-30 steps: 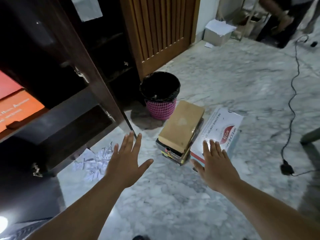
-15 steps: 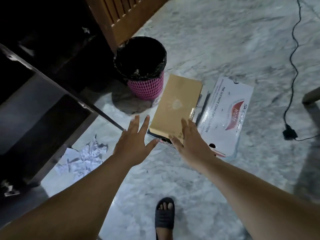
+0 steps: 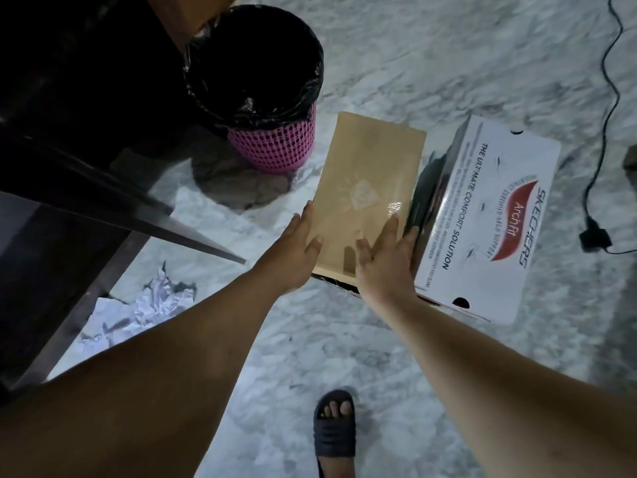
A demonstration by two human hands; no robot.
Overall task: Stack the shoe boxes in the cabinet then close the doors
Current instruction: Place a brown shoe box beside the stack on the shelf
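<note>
A brown cardboard shoe box point(image 3: 370, 181) lies on top of a small stack on the marble floor. Beside it on the right lies a white printed shoe box point(image 3: 482, 219). My left hand point(image 3: 296, 250) touches the brown box's near left edge, fingers straight along its side and thumb on the lid. My right hand point(image 3: 386, 260) rests flat on the lid's near right corner, with its fingers reaching toward the right edge. The dark cabinet point(image 3: 51, 174) stands open at the left, and its interior is too dark to see.
A pink bin with a black liner point(image 3: 265, 98) stands just behind the boxes, close to the cabinet. Crumpled paper point(image 3: 144, 305) lies on the floor by the cabinet's base. A black cable with a plug point(image 3: 594, 238) runs along the right. My sandalled foot point(image 3: 334, 426) is below.
Both hands have moved forward and down from open air onto the brown box. The view has tilted down and closer to the boxes.
</note>
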